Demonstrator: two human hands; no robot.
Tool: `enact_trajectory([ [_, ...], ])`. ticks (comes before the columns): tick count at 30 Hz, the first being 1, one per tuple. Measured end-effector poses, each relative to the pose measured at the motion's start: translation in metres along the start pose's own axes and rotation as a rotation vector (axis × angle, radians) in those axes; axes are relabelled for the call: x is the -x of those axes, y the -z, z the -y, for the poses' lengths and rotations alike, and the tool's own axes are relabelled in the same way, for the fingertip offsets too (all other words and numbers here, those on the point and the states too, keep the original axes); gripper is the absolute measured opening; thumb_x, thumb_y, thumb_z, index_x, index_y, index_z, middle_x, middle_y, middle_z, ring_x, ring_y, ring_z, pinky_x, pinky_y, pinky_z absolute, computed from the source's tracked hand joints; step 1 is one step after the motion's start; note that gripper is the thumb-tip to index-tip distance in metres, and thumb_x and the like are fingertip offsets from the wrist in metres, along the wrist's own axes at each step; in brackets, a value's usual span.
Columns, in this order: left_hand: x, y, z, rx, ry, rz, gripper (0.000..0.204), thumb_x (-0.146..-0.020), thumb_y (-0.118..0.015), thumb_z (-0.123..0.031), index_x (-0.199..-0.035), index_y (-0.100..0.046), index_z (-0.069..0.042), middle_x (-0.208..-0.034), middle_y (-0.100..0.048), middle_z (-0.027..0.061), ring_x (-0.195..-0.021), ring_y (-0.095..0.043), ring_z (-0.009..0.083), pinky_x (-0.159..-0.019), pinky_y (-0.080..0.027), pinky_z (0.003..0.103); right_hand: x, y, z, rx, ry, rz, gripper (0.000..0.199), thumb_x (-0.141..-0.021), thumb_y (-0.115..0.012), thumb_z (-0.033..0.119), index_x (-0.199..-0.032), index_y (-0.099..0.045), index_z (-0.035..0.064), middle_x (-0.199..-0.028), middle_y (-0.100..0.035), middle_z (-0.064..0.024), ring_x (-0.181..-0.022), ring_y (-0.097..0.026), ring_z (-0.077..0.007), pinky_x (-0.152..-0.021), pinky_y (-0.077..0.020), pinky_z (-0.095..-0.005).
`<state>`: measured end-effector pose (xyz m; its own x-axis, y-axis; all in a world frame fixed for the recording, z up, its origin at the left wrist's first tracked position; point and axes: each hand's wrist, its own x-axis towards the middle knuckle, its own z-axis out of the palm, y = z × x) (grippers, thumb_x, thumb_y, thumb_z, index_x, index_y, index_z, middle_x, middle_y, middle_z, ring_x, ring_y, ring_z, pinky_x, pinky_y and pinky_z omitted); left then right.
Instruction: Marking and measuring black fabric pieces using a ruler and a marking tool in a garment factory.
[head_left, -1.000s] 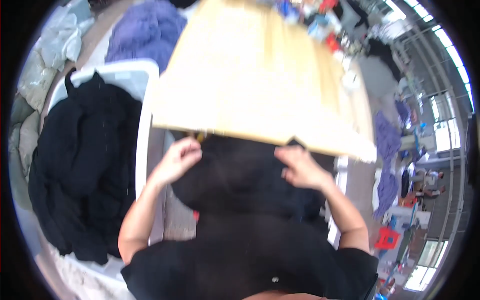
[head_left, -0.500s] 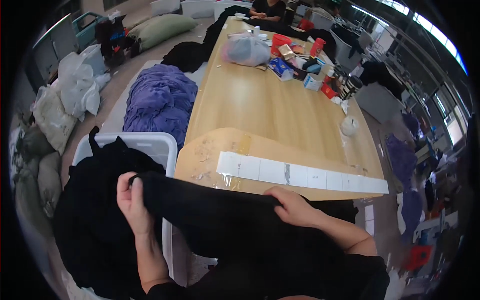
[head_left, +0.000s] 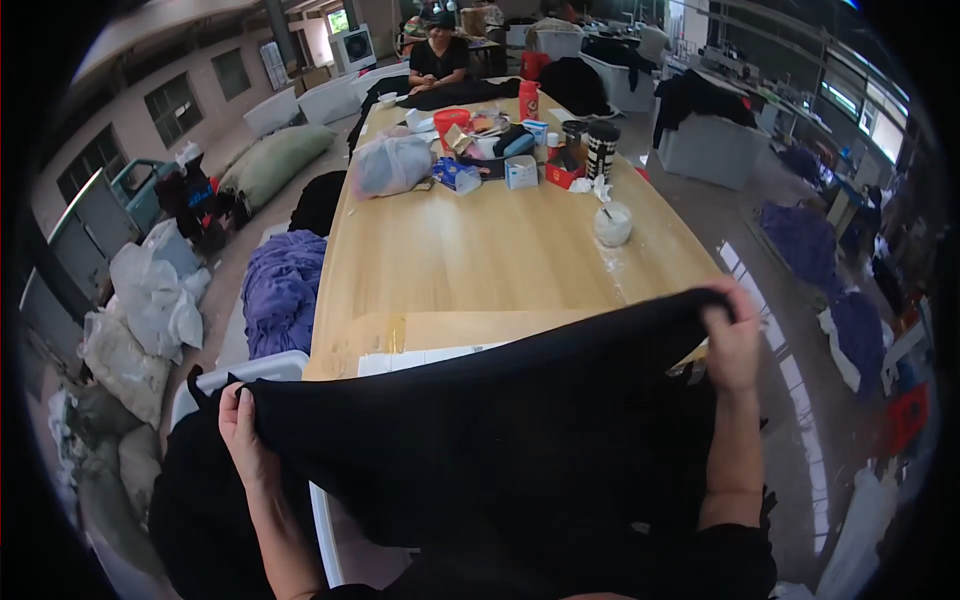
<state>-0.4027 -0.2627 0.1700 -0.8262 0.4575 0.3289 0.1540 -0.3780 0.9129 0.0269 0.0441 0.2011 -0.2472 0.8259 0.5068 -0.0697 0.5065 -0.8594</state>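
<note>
A wide piece of black cloth (head_left: pixel 480 410) is stretched in front of me, its upper edge running taut between my hands. My left hand (head_left: pixel 242 425) grips its left corner, thumb over the fabric, beside the white bin. Higher up and farther off, my right hand (head_left: pixel 732 335) is closed on the right corner, past the table's near right edge; it is a little blurred. The cloth covers most of the white paper strip (head_left: pixel 415 360) at the table's near end. More black fabric (head_left: pixel 205 500) is heaped over the white bin (head_left: pixel 290 367) at lower left.
The long wooden table (head_left: pixel 450 260) reaches away from me. On it are a plastic bag (head_left: pixel 392 165), a glass jar (head_left: pixel 613 224), a striped cup (head_left: pixel 601 150) and small boxes. A purple fabric pile (head_left: pixel 282 290) lies left. A person (head_left: pixel 438 65) sits at the far end.
My right hand has moved right and upward, pulling the black cloth out wide. The left hand keeps its hold. My view has lifted, so more of the room shows.
</note>
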Motion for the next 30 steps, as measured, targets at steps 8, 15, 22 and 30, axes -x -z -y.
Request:
enact_trajectory([
  [8, -0.016, -0.064, -0.014, -0.170, 0.003, 0.135, 0.006, -0.092, -0.055, -0.011, -0.096, -0.055, -0.006, -0.085, -0.058, -0.0014, -0.076, -0.054, 0.0056, -0.070, -0.044, 0.020, -0.028, 0.026, -0.030, -0.089, 0.144, -0.179, 0.015, -0.086, -0.059, 0.001, -0.101, -0.061, 0.0017, -0.096, -0.059, -0.0017, -0.087, -0.056, -0.0102, -0.080, -0.0447, -0.0212],
  [15, -0.005, -0.035, 0.025, -0.396, 0.197, 0.071, 0.007, -0.089, -0.056, -0.006, -0.096, -0.056, -0.005, -0.088, -0.053, -0.0023, -0.085, -0.050, 0.0061, -0.079, -0.041, 0.021, -0.025, 0.016, -0.105, -0.295, -0.437, 0.004, 0.019, -0.082, -0.065, 0.002, -0.101, -0.060, 0.0000, -0.090, -0.063, -0.0042, -0.080, -0.059, -0.0098, -0.074, -0.0480, -0.0224],
  [22, 0.021, -0.047, 0.058, -0.141, 0.793, 0.464, 0.032, -0.073, -0.072, -0.001, -0.103, -0.061, -0.002, -0.095, -0.063, 0.0029, -0.086, -0.061, 0.0128, -0.077, -0.050, 0.025, -0.008, 0.069, -0.132, -0.291, -0.533, -0.104, 0.030, -0.090, -0.058, 0.009, -0.118, -0.051, 0.0006, -0.108, -0.062, -0.0119, -0.094, -0.063, -0.0188, -0.080, -0.0528, -0.0297],
  [30, 0.005, -0.034, 0.115, -0.410, 0.707, 0.306, 0.011, -0.084, -0.065, -0.005, -0.094, -0.062, -0.002, -0.082, -0.063, -0.0002, -0.074, -0.056, 0.0059, -0.068, -0.045, 0.019, 0.013, 0.017, -0.194, 0.043, -0.544, -0.044, 0.037, -0.090, -0.059, 0.012, -0.123, -0.051, -0.0027, -0.118, -0.057, -0.0092, -0.108, -0.053, -0.0137, -0.095, -0.0396, -0.0265],
])
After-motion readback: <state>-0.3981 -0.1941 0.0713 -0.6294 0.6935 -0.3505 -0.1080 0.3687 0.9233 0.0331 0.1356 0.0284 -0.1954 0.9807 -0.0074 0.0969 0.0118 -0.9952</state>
